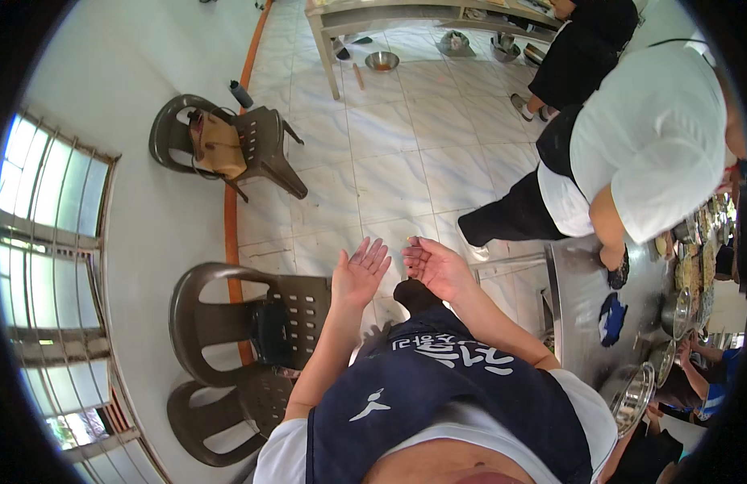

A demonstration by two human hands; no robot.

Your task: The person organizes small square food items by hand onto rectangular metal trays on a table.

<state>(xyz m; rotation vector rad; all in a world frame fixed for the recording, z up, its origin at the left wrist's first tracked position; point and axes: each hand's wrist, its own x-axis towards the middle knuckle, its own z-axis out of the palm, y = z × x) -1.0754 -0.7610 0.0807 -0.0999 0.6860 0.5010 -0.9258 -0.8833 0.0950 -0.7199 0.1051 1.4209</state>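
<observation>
My left hand [360, 273] is held palm up in front of me over the tiled floor, its fingers spread and nothing on it. Beside it on the right, my right hand [433, 266] is turned palm up with the fingers loosely curled; a tiny yellowish bit shows at a fingertip, too small to identify. The two hands are apart. Below them lies the front of my dark apron [422, 387], which bears white writing and a bird-like mark.
Brown plastic chairs [219, 339] line the left wall, one holding a tan bag [219, 145]. At right, a person in a white shirt [652, 139] leans over a steel table [582, 302] with a blue cloth [612, 319] and a metal bowl [629, 396]. Another bowl [382, 61] sits on the floor ahead.
</observation>
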